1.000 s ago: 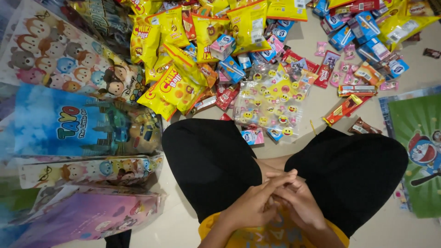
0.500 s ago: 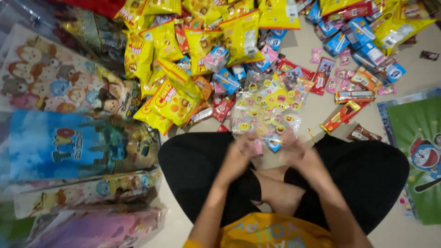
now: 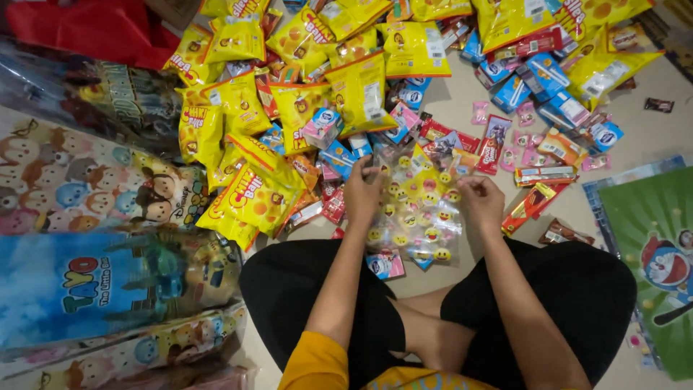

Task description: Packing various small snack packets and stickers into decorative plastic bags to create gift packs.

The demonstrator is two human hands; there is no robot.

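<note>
At nine o'clock lay a fan of cartoon-printed party bags (image 3: 86,195), flat and overlapping on the floor (image 3: 671,130). Toward eleven and twelve o'clock a heap of yellow snack packets (image 3: 253,195) spilled against blue milk cartons (image 3: 548,72), further right, and red wafer bars (image 3: 494,144).

Dead centre, the left hand (image 3: 363,189) pinched the upper left edge of a clear smiley-print bag (image 3: 419,217), fingers closed on the film. The right hand (image 3: 480,202) gripped the bag's right edge, thumb and fingers curled together on it. The bag lay just beyond the person's crossed legs, with a small pink carton (image 3: 385,265) and other sweets showing through its lower end.

To do this well, it seemed wise to draw the two edges apart evenly, keeping the mouth up so the contents stayed low.

At three o'clock sat a green cartoon bag (image 3: 650,245), well apart from both hands.
</note>
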